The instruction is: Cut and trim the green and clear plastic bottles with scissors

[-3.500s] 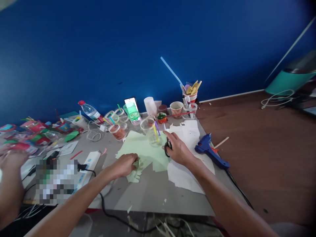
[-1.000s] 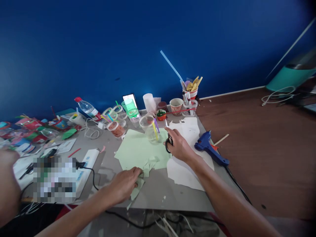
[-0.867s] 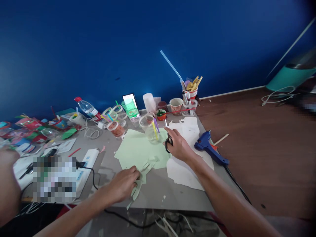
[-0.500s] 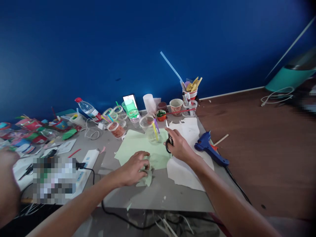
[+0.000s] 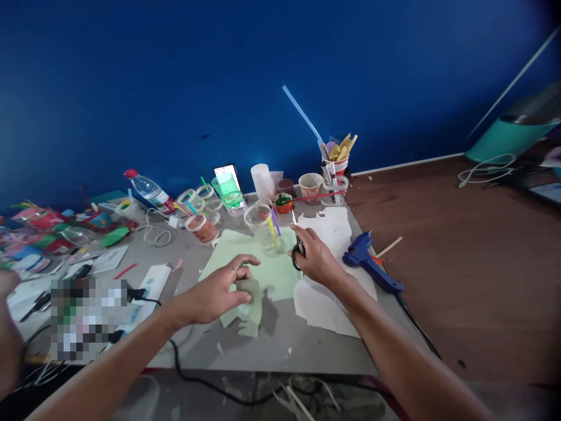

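Note:
Between the thumb and fingers of my left hand [image 5: 210, 292] hangs a cut piece of pale green paper [image 5: 248, 313], lifted off the table, its lower edge ragged. My right hand [image 5: 318, 254] grips black-handled scissors [image 5: 298, 255], blades pointing away from me. Under and beyond my hands lies a larger pale green sheet [image 5: 280, 280]. On it stands a clear plastic cup [image 5: 267, 237] with a yellow and a purple straw strip. White paper [image 5: 324, 310] with uneven edges lies beneath my right wrist.
A blue glue gun [image 5: 370, 260] rests at the table's right edge, its cord trailing down. Along the back stand a phone [image 5: 227, 175], a paper cup [image 5: 310, 187], a paint pot [image 5: 283, 203] and a bottle [image 5: 151, 192]. Left are a power strip [image 5: 151, 289] and another person's blurred arm [image 5: 9, 333].
My left hand has picked the small green paper up from the table and turned, thumb now in front of it. My right hand still holds the scissors in nearly the same place.

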A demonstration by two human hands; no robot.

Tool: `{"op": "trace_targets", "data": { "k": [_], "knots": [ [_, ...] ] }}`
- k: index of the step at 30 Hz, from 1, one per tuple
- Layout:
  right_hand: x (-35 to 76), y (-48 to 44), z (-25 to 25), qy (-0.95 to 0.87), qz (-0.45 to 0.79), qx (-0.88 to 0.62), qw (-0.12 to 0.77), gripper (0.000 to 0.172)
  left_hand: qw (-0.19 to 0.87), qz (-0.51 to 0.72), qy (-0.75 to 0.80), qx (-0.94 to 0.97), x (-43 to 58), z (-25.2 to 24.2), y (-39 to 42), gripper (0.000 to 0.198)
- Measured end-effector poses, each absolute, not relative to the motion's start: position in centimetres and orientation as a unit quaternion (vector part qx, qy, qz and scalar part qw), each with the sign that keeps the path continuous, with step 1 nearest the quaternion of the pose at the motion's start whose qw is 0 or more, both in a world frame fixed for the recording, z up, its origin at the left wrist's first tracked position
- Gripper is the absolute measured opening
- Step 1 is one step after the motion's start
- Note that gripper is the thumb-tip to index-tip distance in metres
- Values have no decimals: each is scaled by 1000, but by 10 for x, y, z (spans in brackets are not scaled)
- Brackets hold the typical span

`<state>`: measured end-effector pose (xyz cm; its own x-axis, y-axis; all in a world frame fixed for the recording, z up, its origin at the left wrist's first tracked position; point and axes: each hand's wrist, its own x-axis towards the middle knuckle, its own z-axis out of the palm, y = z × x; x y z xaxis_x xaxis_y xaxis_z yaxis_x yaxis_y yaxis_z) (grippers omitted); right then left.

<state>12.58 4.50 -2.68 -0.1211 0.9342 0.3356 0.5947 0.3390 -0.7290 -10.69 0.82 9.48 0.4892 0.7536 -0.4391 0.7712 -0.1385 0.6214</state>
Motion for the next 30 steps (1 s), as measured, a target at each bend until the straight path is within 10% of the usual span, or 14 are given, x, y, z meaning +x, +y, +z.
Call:
{"op": "trace_targets", "data": {
  "k": [17,30],
  "knots": [
    [125,45,-28,-719,216,-533,391,59,142,-260,453,841,-105,37,-47,32],
    [127,45,-23,-711,213,-547,387,60,250,32,575,778,-123,76,48,9]
  ]
}}
